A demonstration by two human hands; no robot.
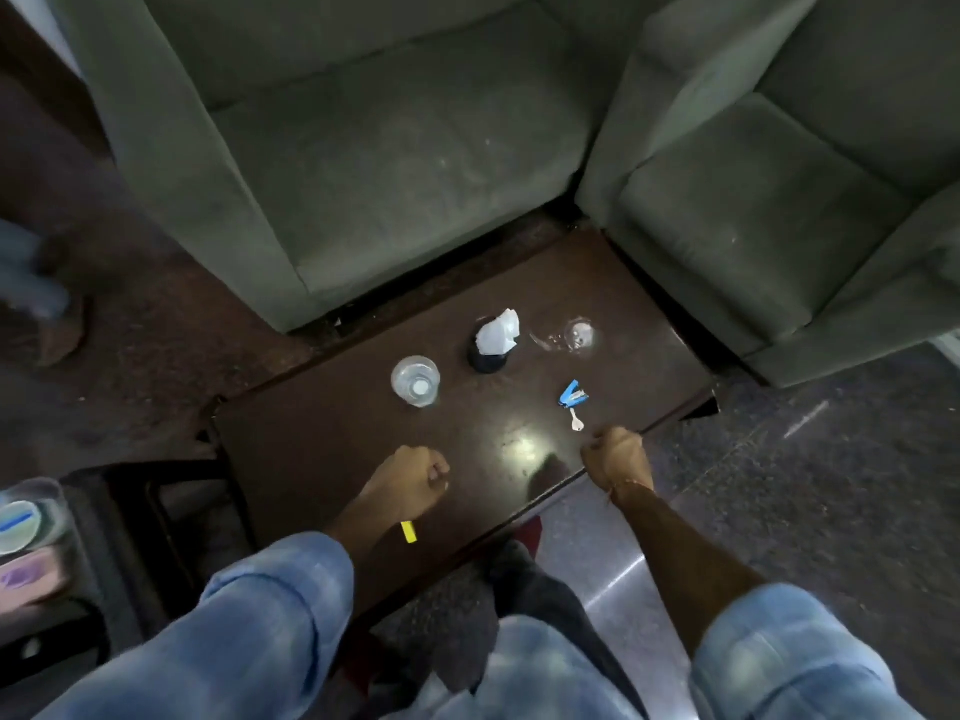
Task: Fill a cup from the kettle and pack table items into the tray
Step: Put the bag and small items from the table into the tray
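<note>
On the dark brown table (311, 449) stand a clear plastic cup (415, 380), a dark holder stuffed with white tissue (493, 337) and a clear glass object (577, 334) at the far side. A blue stapler (573, 394) and a small white key (575, 421) lie near the right edge. A yellow stick (409, 532) lies under my left wrist. My left hand (415, 478) is curled into a fist above the table's near part. My right hand (618, 457) is a fist at the table's right edge, just below the key. No kettle or tray shows.
Two grey-green armchairs (395, 163) (779, 210) stand behind the table. A low dark stand (156, 511) is at the left, with a round lidded container (21, 519) and a pink item (28, 579) at the frame edge. Another person's foot (62, 324) is at far left.
</note>
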